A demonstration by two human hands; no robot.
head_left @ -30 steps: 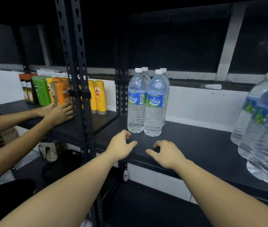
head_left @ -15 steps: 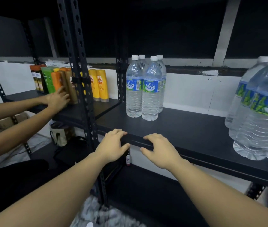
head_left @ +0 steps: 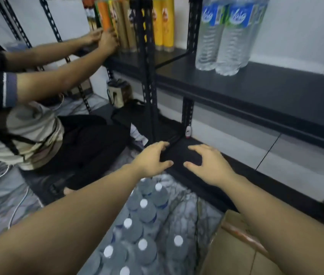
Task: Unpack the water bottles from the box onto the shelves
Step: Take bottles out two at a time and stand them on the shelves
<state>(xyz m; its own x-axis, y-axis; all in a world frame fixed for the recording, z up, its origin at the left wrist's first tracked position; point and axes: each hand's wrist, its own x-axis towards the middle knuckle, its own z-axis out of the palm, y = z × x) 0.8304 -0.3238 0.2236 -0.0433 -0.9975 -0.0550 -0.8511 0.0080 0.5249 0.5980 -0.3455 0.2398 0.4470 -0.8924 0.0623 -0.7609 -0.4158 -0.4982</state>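
Several bottles (head_left: 143, 221) below, perhaps shrink-wrapped

1. Two bare forearms run up from the bottom edge of the view, with no sleeve, cuff or glove on either.
2. The left hand (head_left: 151, 158), the slender bare left grip, carries no ring, watch or band at the wrist behind it.
3. The right hand (head_left: 210, 165), the matching bare right grip, is likewise unadorned, its wrist plain.
4. Fingernails look short and unpainted; motion blur hides finer detail.
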